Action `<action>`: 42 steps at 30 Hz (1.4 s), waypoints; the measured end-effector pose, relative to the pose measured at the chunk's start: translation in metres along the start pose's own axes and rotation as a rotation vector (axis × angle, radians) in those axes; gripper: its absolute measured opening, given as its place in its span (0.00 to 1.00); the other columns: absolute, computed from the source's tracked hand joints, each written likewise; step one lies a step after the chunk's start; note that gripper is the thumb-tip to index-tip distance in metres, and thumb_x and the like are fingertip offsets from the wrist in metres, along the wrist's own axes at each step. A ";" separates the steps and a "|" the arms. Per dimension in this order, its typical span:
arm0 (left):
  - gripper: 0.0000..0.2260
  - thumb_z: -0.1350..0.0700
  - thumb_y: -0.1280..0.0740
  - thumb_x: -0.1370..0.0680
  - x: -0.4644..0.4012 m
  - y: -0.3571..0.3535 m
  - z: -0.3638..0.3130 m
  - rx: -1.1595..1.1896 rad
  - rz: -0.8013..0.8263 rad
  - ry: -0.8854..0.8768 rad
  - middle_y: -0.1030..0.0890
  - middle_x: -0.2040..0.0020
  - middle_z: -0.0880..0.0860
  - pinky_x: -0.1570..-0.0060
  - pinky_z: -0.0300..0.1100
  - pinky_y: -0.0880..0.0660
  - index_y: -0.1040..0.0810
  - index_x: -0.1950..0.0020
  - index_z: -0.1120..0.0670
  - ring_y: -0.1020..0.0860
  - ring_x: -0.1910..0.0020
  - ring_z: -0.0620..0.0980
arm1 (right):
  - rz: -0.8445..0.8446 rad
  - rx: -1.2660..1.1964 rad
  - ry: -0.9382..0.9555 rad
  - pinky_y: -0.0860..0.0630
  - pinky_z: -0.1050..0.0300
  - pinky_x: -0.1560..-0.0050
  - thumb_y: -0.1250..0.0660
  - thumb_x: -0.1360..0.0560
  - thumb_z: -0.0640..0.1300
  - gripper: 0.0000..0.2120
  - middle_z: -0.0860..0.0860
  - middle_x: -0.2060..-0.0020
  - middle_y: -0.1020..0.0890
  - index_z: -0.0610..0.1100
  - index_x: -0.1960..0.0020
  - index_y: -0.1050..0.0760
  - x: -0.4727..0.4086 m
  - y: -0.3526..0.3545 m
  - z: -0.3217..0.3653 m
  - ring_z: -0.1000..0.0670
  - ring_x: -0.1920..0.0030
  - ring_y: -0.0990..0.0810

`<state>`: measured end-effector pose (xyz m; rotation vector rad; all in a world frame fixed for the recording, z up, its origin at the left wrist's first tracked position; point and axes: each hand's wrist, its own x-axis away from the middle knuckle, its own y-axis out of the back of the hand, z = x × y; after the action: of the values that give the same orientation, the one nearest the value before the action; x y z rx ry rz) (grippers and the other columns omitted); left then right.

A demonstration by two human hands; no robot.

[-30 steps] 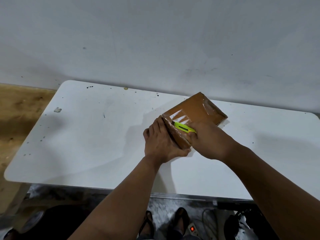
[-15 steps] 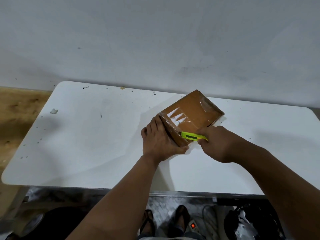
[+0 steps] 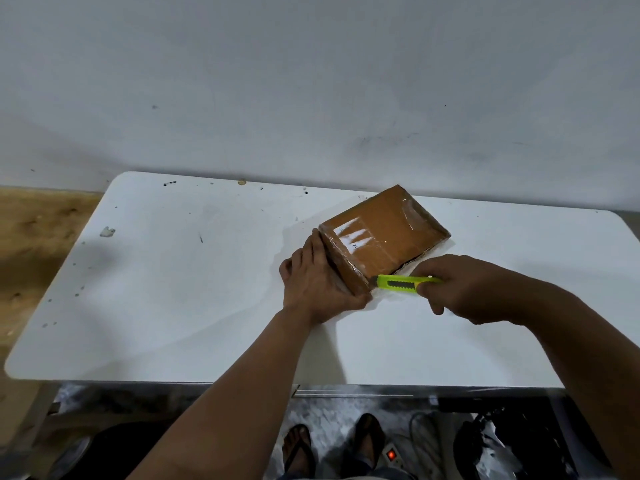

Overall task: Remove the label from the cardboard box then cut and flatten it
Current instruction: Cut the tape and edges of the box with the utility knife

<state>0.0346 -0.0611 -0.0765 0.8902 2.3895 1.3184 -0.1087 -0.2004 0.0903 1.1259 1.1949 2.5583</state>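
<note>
You are bracing the cardboard box [image 3: 388,230] with your left hand [image 3: 318,282], fingers lying straight and together flat against its near-left side wall, thumb tucked under the near corner. The box is lying flat on the white worktop [image 3: 207,289], at about 1 o'clock from the worktop's centre, turned diagonally so one corner is pointing toward the wall [image 3: 311,81] at 12 o'clock. Glossy clear tape [image 3: 412,211] is covering its brown top, and white label scraps [image 3: 349,233] are showing under the glare near the left edge. Your right hand [image 3: 464,289] is curling round the rear of the lime-green utility knife [image 3: 401,283], fingers wrapped on the handle; the knife is lying nearly level, its tip pointing to 9 o'clock and meeting the box's nearest corner, just beside your left thumb. Whether the blade is actually in the cardboard, you cannot tell. At 9 o'clock on the worktop a small paper scrap [image 3: 107,232] is sitting well apart from the box, with dark specks scattered along the far edge. Below the worktop's near edge, at 6 o'clock, your feet in sandals [image 3: 332,445] are standing on the floor beside a power strip [image 3: 391,455] with a red lit switch.
</note>
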 end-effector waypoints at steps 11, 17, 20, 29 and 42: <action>0.58 0.28 0.29 0.41 -0.015 0.027 0.007 0.217 0.249 -0.019 0.50 0.18 0.43 0.27 0.58 0.47 0.57 0.19 0.40 0.46 0.21 0.54 | -0.555 0.016 0.142 0.30 0.55 0.49 0.41 0.19 0.43 0.20 0.44 0.28 0.30 0.48 0.27 0.35 -0.046 -0.035 -0.030 0.38 0.36 0.25; 0.25 0.35 0.41 0.25 -0.020 0.041 -0.003 0.408 0.184 -0.004 0.30 0.29 0.37 0.32 0.56 0.39 0.35 0.28 0.34 0.32 0.28 0.47 | -0.603 -0.015 0.208 0.29 0.57 0.52 0.40 0.19 0.43 0.14 0.45 0.34 0.23 0.46 0.34 0.28 -0.064 -0.053 -0.031 0.41 0.40 0.22; 0.20 0.37 0.43 0.25 -0.026 0.039 0.000 0.436 0.180 0.020 0.24 0.35 0.36 0.34 0.59 0.30 0.30 0.34 0.34 0.24 0.36 0.46 | -0.639 -0.010 0.201 0.30 0.56 0.56 0.41 0.19 0.44 0.14 0.44 0.42 0.19 0.46 0.35 0.28 -0.066 -0.053 -0.033 0.39 0.47 0.20; 0.17 0.29 0.51 0.20 -0.028 0.040 -0.017 0.534 0.060 0.120 0.18 0.56 0.34 0.44 0.47 0.21 0.24 0.51 0.27 0.18 0.53 0.41 | -0.630 0.016 0.108 0.30 0.54 0.63 0.43 0.19 0.46 0.21 0.43 0.60 0.18 0.49 0.27 0.34 -0.073 -0.051 -0.055 0.42 0.64 0.25; 0.41 0.40 0.23 0.32 -0.029 0.034 0.028 0.515 0.112 -0.045 0.35 0.27 0.45 0.32 0.49 0.27 0.38 0.23 0.38 0.29 0.33 0.45 | -0.606 0.012 0.086 0.25 0.50 0.56 0.43 0.19 0.46 0.23 0.41 0.53 0.17 0.52 0.24 0.38 -0.078 -0.036 -0.037 0.38 0.55 0.20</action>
<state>0.0845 -0.0471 -0.0654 1.1805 2.7241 0.7024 -0.0846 -0.2282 0.0041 0.5368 1.3183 2.1438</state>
